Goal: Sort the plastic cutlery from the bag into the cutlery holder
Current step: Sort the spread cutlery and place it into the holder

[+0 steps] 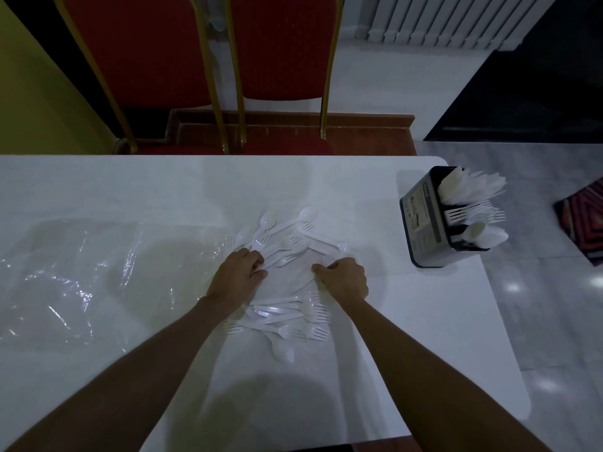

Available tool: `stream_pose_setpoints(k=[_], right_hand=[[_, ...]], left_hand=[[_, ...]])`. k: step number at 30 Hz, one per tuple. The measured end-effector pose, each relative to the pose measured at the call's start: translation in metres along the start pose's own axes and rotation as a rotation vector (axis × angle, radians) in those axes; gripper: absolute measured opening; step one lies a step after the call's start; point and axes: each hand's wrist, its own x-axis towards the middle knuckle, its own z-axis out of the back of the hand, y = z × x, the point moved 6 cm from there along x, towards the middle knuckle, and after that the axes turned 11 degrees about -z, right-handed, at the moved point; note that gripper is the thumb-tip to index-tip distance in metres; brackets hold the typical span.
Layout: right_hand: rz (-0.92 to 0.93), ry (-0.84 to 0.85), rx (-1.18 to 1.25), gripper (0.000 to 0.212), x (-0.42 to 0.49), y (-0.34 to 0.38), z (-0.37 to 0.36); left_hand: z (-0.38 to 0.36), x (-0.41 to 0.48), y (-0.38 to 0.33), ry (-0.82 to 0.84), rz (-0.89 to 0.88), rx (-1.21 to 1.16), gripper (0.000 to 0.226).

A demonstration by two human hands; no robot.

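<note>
White plastic forks, spoons and knives lie in two loose heaps on the white table: a far heap (287, 236) and a near heap (287, 318). My left hand (239, 274) rests on the far heap's left edge, fingers curled over cutlery handles. My right hand (344, 277) is at that heap's right edge, fingers pinched on a white cutlery piece. The dark cutlery holder (424, 220) stands at the table's right end, with knives, forks and spoons in separate compartments. A clear plastic bag (75, 275) lies flattened on the left.
The white table (163, 187) ends just past the holder on the right, with grey tiled floor (538, 305) beyond. Two red chairs with gold frames (277, 60) stand behind the far edge. A patterned rug (584, 216) shows at the far right.
</note>
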Motion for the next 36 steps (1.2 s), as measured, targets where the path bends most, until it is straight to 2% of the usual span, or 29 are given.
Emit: stream_pose_setpoints(k=[7, 17, 20, 22, 27, 33, 36], right_hand=[[-0.005, 0.057, 0.125, 0.025, 0.006, -0.001, 0.004], [0.075, 0.070, 0.360, 0.017, -0.001, 0.007, 0.020], [0.069, 0.093, 0.419, 0.015, -0.002, 0.008, 0.022], [0.071, 0.100, 0.424, 0.023, 0.000, 0.009, 0.023], [0.097, 0.101, 0.421, 0.029, 0.004, 0.010, 0.025], [0.112, 0.159, 0.431, 0.029, 0.003, 0.013, 0.021], [0.119, 0.176, 0.426, 0.028, 0.003, 0.012, 0.018]], left_hand=[[-0.008, 0.007, -0.006, 0.037, 0.011, -0.046, 0.015], [-0.015, 0.006, 0.003, 0.177, 0.174, -0.134, 0.029], [-0.013, 0.000, 0.005, 0.152, 0.202, -0.250, 0.029], [-0.008, -0.001, 0.005, 0.104, 0.192, -0.294, 0.026], [0.010, 0.012, 0.002, -0.041, 0.110, -0.144, 0.015], [0.002, 0.039, -0.015, -0.028, 0.031, -0.087, 0.018], [-0.006, 0.040, -0.016, -0.025, 0.033, -0.019, 0.012]])
